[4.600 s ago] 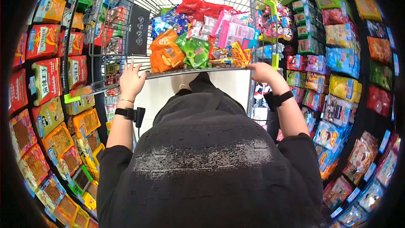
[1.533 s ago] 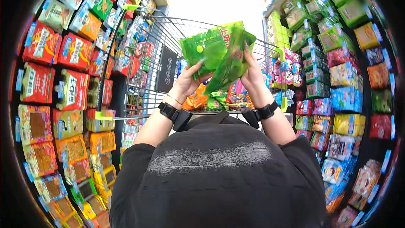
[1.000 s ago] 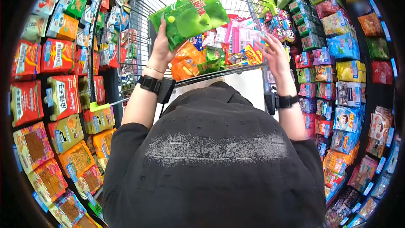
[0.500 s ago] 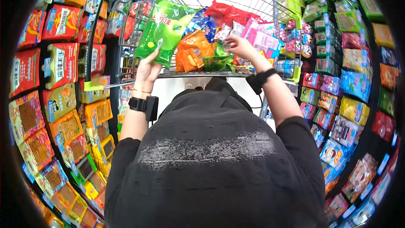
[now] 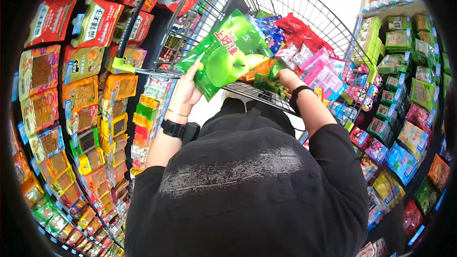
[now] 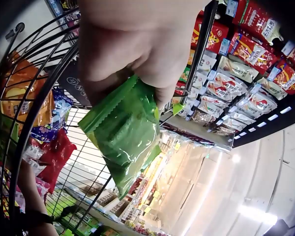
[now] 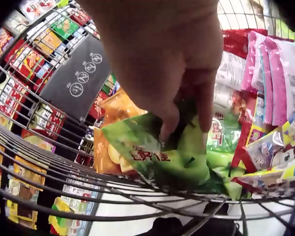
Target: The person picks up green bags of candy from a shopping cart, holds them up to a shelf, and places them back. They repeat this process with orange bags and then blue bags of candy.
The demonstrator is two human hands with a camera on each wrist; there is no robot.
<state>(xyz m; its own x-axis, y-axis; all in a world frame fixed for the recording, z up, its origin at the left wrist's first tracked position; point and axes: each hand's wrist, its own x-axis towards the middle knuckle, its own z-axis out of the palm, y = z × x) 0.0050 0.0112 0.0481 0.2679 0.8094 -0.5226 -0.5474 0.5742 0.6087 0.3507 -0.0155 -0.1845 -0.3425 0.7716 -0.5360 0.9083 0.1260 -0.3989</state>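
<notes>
My left hand [image 5: 188,91] grips a green snack bag [image 5: 227,57] with an apple picture, raised over the near left part of the shopping cart [image 5: 312,0]. In the left wrist view the bag [image 6: 125,132] hangs from the fingers, its crimped edge showing. My right hand [image 5: 288,80] reaches down inside the cart's near side. Its thumb and fingers pinch a second green apple bag [image 7: 174,162], which lies against an orange bag [image 7: 117,108] and the near wire wall. Part of this second bag is hidden under the hand.
In the cart lie a red bag [image 5: 302,33], a blue bag [image 5: 271,34], pink packs [image 5: 320,74] and a yellow-red bag [image 7: 275,167]. Shelves of packaged snacks [image 5: 97,24] line the left; more packets [image 5: 402,162] hang along the right.
Both hands held green bags together; they parted, the left keeping one. My right hand came away with spread fingers, then went down into the cart onto another green bag. The view has turned.
</notes>
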